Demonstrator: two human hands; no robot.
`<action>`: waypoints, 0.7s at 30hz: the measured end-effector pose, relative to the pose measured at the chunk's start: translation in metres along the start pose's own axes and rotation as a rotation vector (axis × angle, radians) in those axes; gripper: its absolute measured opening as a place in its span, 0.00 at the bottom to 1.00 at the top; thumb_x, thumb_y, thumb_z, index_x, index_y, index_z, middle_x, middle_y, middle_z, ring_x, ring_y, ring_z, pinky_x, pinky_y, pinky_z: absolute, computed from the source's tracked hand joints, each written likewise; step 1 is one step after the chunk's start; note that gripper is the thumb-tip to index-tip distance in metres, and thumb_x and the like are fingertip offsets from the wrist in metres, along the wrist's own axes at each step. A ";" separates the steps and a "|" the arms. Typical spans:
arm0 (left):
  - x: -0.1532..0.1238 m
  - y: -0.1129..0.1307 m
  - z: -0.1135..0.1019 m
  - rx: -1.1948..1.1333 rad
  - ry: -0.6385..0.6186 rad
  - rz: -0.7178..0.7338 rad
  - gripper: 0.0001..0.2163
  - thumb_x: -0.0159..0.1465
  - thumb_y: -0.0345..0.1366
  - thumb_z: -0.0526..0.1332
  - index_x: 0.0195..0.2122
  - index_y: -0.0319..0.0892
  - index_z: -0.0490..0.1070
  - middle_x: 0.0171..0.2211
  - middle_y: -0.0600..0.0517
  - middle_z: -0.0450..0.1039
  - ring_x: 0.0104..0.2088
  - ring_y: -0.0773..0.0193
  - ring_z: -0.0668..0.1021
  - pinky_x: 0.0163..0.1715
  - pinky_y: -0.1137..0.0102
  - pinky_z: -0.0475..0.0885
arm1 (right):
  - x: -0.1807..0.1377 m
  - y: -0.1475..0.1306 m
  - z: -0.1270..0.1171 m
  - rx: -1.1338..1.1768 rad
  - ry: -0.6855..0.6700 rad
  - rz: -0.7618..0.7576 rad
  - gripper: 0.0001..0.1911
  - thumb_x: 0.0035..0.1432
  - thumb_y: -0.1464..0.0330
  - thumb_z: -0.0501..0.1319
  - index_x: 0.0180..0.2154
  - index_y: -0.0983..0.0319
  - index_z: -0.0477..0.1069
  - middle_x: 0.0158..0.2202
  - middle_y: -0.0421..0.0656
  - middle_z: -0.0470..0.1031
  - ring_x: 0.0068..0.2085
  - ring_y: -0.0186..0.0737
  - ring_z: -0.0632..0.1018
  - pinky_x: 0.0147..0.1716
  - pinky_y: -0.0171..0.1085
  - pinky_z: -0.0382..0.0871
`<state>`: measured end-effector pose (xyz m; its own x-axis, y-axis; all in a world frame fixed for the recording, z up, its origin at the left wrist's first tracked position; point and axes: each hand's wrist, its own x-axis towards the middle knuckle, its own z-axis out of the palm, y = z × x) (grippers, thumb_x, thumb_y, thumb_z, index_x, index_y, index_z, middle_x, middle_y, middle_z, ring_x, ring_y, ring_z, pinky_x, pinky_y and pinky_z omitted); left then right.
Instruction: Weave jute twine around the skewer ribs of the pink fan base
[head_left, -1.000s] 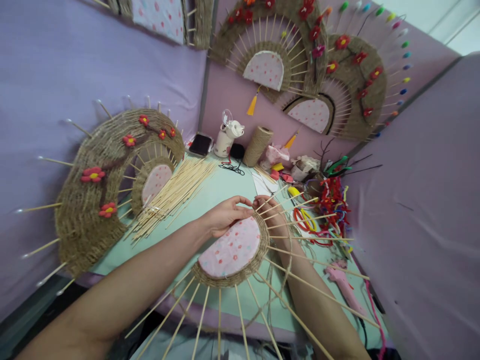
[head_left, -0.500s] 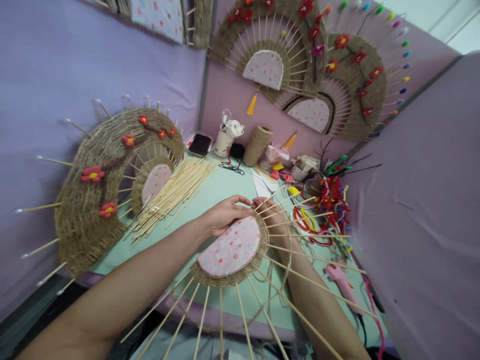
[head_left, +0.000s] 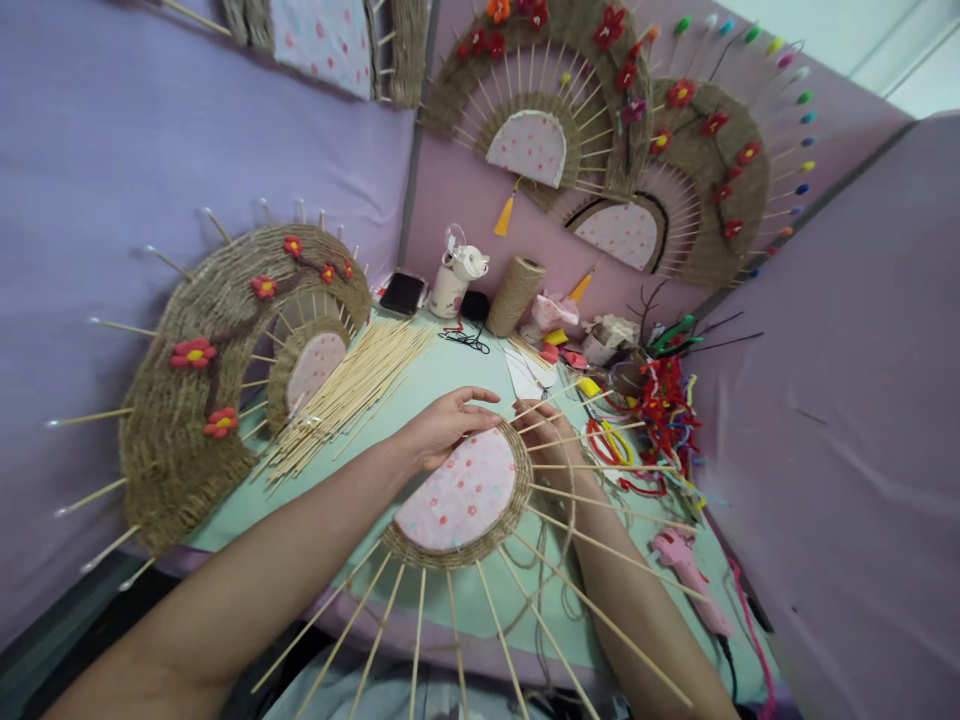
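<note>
A half-round fan (head_left: 459, 492) with pink flowered cloth, a woven twine rim and thin sticks fanning out lies tilted between my hands. My left hand (head_left: 448, 430) grips its straight upper edge, thumb on the cloth, with the fingers partly behind it. Beside the fan's upper right corner, my right hand (head_left: 541, 428) has its fingers curled behind the first sticks. Jute twine (head_left: 574, 490) runs from near those fingers in a loose loop over the sticks and down past my right forearm. The right fingertips are partly hidden by the sticks.
A bundle of thin sticks (head_left: 360, 385) lies left of my hands, by a large finished fan (head_left: 187, 400). At the back stand a white bottle (head_left: 452, 285) and a twine spool (head_left: 516, 297). Scissors (head_left: 611, 440), pipe cleaners (head_left: 664, 395) and a pink glue gun (head_left: 690, 575) lie right.
My right hand has shifted slightly right, away from my left fingertips, and the gap between them has widened. The fan's sticks have turned a little. My left hand keeps its grip.
</note>
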<state>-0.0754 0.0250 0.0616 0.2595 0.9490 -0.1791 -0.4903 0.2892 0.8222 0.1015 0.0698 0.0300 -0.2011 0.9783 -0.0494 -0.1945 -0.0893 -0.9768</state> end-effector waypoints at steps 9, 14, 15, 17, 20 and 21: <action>0.006 0.003 -0.007 -0.007 -0.048 -0.047 0.25 0.49 0.21 0.61 0.51 0.35 0.68 0.21 0.55 0.71 0.18 0.74 0.70 0.20 0.78 0.63 | 0.005 -0.001 -0.010 0.029 0.024 -0.036 0.11 0.40 0.64 0.72 0.28 0.58 0.75 0.25 0.37 0.73 0.26 0.32 0.73 0.30 0.35 0.66; 0.006 0.005 -0.010 -0.014 -0.059 -0.102 0.27 0.49 0.20 0.61 0.52 0.35 0.68 0.20 0.56 0.70 0.18 0.73 0.69 0.19 0.77 0.63 | 0.004 -0.004 -0.011 0.044 0.001 -0.001 0.12 0.38 0.64 0.73 0.27 0.57 0.75 0.26 0.37 0.74 0.27 0.33 0.73 0.31 0.36 0.68; 0.006 0.006 -0.011 -0.025 -0.064 -0.110 0.27 0.49 0.19 0.61 0.53 0.36 0.68 0.20 0.56 0.70 0.18 0.73 0.70 0.19 0.77 0.63 | 0.004 -0.004 -0.012 0.044 -0.003 0.005 0.12 0.38 0.63 0.73 0.27 0.57 0.75 0.25 0.37 0.74 0.27 0.33 0.74 0.31 0.36 0.68; 0.007 0.007 -0.012 -0.040 -0.072 -0.125 0.28 0.49 0.20 0.62 0.54 0.36 0.67 0.21 0.55 0.71 0.19 0.72 0.71 0.21 0.76 0.65 | 0.004 -0.003 -0.013 0.040 -0.015 0.017 0.12 0.37 0.63 0.73 0.27 0.57 0.75 0.24 0.36 0.74 0.26 0.33 0.74 0.31 0.36 0.68; 0.007 0.009 -0.014 -0.056 -0.081 -0.136 0.28 0.50 0.20 0.63 0.54 0.36 0.67 0.23 0.54 0.72 0.20 0.72 0.72 0.22 0.76 0.66 | 0.006 -0.001 -0.016 0.033 -0.036 0.029 0.12 0.37 0.63 0.73 0.27 0.58 0.75 0.24 0.36 0.73 0.25 0.33 0.74 0.31 0.36 0.68; 0.007 0.009 -0.014 -0.058 -0.083 -0.139 0.27 0.50 0.20 0.63 0.54 0.36 0.67 0.24 0.54 0.72 0.21 0.72 0.72 0.23 0.76 0.67 | 0.006 0.000 -0.016 0.032 -0.042 0.032 0.12 0.38 0.63 0.73 0.27 0.58 0.75 0.24 0.36 0.73 0.25 0.32 0.74 0.30 0.36 0.68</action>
<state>-0.0901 0.0360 0.0604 0.3948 0.8863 -0.2422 -0.4914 0.4265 0.7594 0.1157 0.0789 0.0265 -0.2478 0.9662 -0.0706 -0.2181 -0.1267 -0.9677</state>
